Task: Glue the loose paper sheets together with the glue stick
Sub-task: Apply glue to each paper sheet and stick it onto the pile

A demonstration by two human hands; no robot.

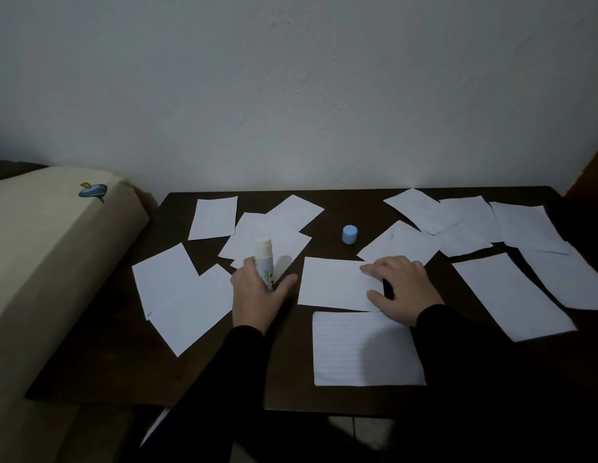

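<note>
My left hand (257,290) grips an uncapped glue stick (264,259), held upright with its white tip up, at the middle left of the dark table (284,372). The stick's blue cap (349,234) stands alone further back. My right hand (402,289) lies flat with straight fingers on the right end of a white sheet (334,284) in the centre. A lined sheet (364,349) lies just in front of it, its top edge tucked under that sheet. Several more loose white sheets are scattered left (184,295) and right (514,295).
A cream cushion (50,262) with a small blue print borders the table on the left. A pale wall (290,95) runs right behind the table's back edge. Sheets at the far right reach past the table's edge.
</note>
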